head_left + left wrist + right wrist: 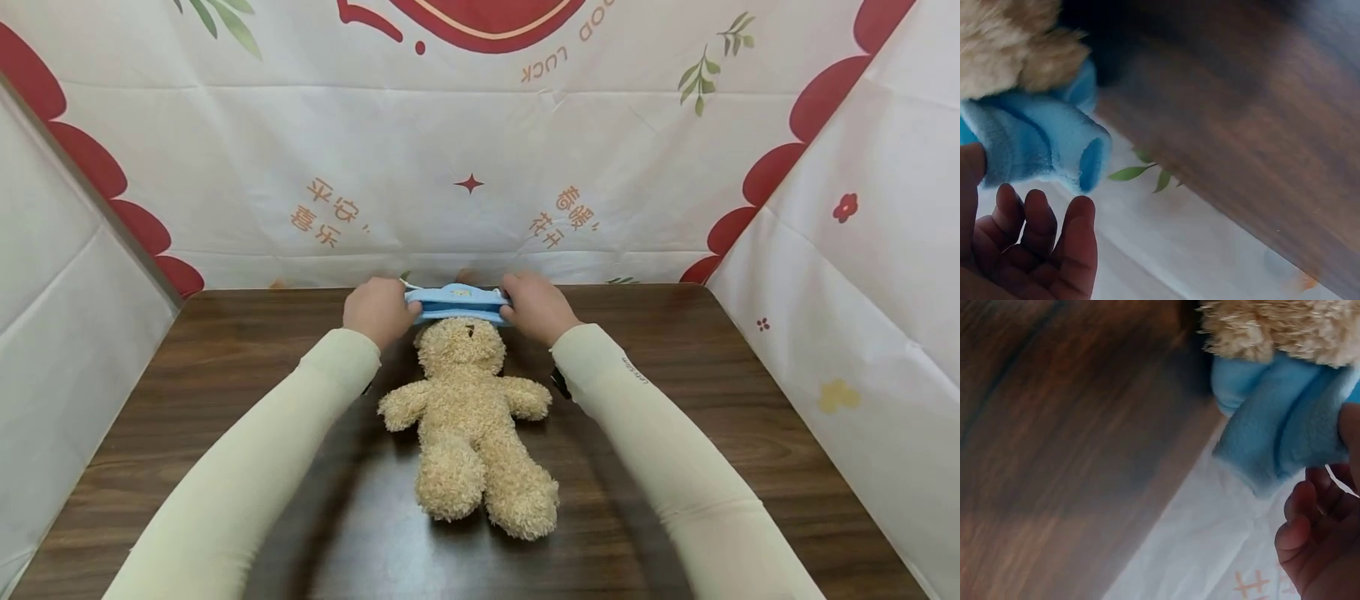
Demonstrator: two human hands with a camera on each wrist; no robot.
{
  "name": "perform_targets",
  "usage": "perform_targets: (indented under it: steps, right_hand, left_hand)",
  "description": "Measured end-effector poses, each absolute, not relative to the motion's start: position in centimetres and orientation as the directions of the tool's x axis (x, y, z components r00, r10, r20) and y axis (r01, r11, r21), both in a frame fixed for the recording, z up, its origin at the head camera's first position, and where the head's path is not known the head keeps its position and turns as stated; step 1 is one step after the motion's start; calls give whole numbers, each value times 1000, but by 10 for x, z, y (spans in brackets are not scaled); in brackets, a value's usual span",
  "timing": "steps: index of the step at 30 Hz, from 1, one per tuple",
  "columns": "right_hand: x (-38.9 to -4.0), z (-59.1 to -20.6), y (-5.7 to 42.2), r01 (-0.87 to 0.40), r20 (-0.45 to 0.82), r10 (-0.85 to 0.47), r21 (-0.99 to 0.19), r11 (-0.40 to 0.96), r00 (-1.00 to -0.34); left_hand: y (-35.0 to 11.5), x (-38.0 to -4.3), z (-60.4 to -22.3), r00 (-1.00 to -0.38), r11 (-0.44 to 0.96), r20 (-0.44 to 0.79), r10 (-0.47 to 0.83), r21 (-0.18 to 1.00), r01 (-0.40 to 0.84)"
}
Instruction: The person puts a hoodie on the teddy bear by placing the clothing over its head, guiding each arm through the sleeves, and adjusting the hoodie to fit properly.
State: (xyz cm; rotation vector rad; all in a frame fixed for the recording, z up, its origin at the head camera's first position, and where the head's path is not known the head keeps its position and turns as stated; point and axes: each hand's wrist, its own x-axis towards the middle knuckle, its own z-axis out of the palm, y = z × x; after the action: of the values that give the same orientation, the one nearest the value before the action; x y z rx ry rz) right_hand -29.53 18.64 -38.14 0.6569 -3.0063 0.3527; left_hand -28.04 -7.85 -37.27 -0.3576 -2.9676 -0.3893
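Observation:
A curly tan teddy bear (pixel 465 400) lies on its back in the middle of the head view, its feet toward me. At the top of its head is a small light-blue top (pixel 459 307), gathered up, its hem opening spread and overlapping the ears. My left hand (pixel 380 311) pinches one side of this opening between thumb and fingers. The other side is pinched by my right hand (pixel 542 307). A short sleeve (pixel 1075 150) hangs out in the left wrist view. Folded blue cloth (pixel 1279 425) shows beside the fur in the right wrist view.
The dark wood table (pixel 645 500) ends behind the hands at a white printed cloth (pixel 420 142) hung as a backdrop. Similar white cloth walls (pixel 847 275) stand along both sides. Pale sleeves (pixel 255 467) cover my forearms.

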Motion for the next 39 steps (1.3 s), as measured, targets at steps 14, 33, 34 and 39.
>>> perform_targets:
  steps: [14,33,34,39]
  right_hand:
    - [-313,-400,198,-369,187,-344,-122,921,-920]
    - [-335,-378,197,-504,371,-453,-49,862,-811]
    - [-335,-387,198,-524,300,-487,-53,850,-820]
    - [-330,-413,202,-563,117,-551,-127,817,-826]
  left_hand:
    - [-81,-292,-388,-931,964,273,241,45,263]
    - [-85,-309,-366,-849,915,351,394,-66,398]
    - [-84,-306,-374,-875,911,258,409,-53,410]
    - [-77,-292,-391,-928,929,-37,369,32,368]
